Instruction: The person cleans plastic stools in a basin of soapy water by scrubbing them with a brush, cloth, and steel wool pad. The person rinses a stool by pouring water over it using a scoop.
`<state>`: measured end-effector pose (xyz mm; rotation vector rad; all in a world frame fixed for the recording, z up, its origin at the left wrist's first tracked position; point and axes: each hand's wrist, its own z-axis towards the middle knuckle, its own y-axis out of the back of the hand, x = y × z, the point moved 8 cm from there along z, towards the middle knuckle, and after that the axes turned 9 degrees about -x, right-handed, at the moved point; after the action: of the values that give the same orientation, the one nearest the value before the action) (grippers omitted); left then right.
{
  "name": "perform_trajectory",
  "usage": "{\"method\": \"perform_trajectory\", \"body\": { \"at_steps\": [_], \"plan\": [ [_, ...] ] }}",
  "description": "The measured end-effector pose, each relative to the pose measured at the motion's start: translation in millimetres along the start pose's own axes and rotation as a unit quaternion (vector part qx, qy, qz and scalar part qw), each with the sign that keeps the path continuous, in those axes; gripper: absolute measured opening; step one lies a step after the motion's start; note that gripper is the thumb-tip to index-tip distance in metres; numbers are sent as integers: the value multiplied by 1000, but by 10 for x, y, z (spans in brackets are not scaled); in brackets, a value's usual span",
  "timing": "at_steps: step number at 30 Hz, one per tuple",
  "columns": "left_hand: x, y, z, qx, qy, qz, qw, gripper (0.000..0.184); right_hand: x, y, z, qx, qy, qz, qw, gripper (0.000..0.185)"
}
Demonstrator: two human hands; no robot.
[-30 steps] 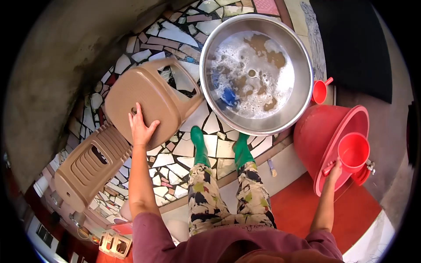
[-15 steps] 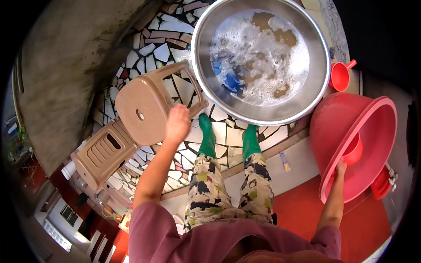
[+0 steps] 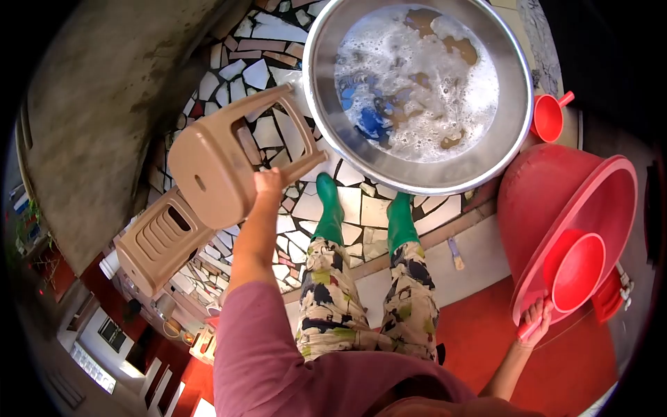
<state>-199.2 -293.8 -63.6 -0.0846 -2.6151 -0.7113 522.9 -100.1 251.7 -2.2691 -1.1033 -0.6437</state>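
My left hand point(image 3: 269, 182) is closed on the side edge of a brown plastic stool point(image 3: 208, 170), which is tilted on its side. In my right hand point(image 3: 536, 321) is the handle of a red dipper point(image 3: 579, 272), held over the rim of a large red tub point(image 3: 549, 187). The tub is tipped with its mouth towards the right. Between the hands and farther forward stands a wide metal basin point(image 3: 515, 149), holding foamy, brownish water and something blue point(image 3: 372, 121).
A second brown stool point(image 3: 163, 240) lies at the left. Another red dipper point(image 3: 548, 119) sits beside the basin. A brush point(image 3: 456, 254) lies on the ledge. Green boots point(image 3: 330, 208) stand on the mosaic floor point(image 3: 361, 215). A wall point(image 3: 118, 90) rises at the left.
My left hand has gone from lying open on the stool's seat to gripping its edge, and the stool has tilted. The right-hand dipper dipped into the tub and came back up at its rim.
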Motion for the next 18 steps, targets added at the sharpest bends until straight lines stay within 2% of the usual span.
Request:
{"method": "perform_trajectory", "body": {
  "at_steps": [1,2,4,6,7,8,10,11,13,16,17,18],
  "plan": [
    [287,21,-90,-3,25,-9,1000,28,22,-79,-120,3,24,-26,999,49],
    [621,261,-335,46,49,-17,998,29,9,-185,-216,10,28,-25,999,49],
    [1362,32,-488,34,133,-125,983,39,-42,-420,-461,60,19,-45,997,41],
    [1910,328,-975,-15,118,-159,980,40,-151,-715,-601,66,45,-87,993,43],
    [2154,445,-1182,-18,122,-182,975,46,-296,-1018,-704,89,21,-102,991,43],
    [2388,485,-1344,-83,121,-205,968,54,-436,-1276,-790,113,-4,-119,986,42],
    [2777,819,-1884,-199,148,-249,936,59,-673,-1460,-876,119,-17,-121,985,43],
    [2971,921,-2141,-240,184,-284,910,61,-804,-1578,-919,120,-31,-126,984,43],
    [3249,1084,-2635,-343,234,-349,840,61,-1126,-1905,-1007,122,-67,-180,974,32],
    [3341,787,-2990,-418,239,-499,720,48,-1650,-2391,-1142,173,-112,-296,933,18],
    [3331,581,-2935,-452,224,-558,659,43,-1917,-2610,-1273,186,-144,-316,919,17],
    [3250,547,-2906,-462,219,-573,641,40,-2119,-2775,-1347,200,-179,-335,903,16]
  ]
}}
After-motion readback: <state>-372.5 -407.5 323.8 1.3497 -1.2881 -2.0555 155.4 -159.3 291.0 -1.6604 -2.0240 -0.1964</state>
